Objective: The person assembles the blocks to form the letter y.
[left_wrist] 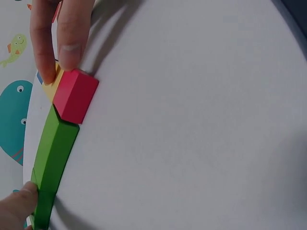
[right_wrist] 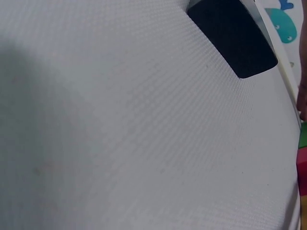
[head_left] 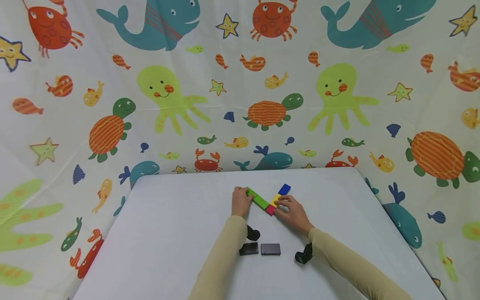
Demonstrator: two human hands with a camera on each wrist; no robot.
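Observation:
Several coloured blocks form a V on the white table. Its left arm has two green blocks (head_left: 260,202) end to end. At the bend lies a red block (head_left: 270,210), with a yellow block (head_left: 275,200) and a blue block (head_left: 284,189) running up the right arm. My left hand (head_left: 241,203) pinches the outer green block near its far end. With fingers extended, my right hand (head_left: 294,214) touches the yellow and red blocks from the right. In the left wrist view, two right fingertips (left_wrist: 70,55) rest against the red block (left_wrist: 76,96) and yellow block.
Two dark rectangular pieces, a left one (head_left: 249,249) and a right one (head_left: 271,249), lie nearer on the white table (head_left: 168,233). A black wrist camera (head_left: 304,253) hangs under the right sleeve. Behind the table hangs a sea-animal cloth (head_left: 232,91).

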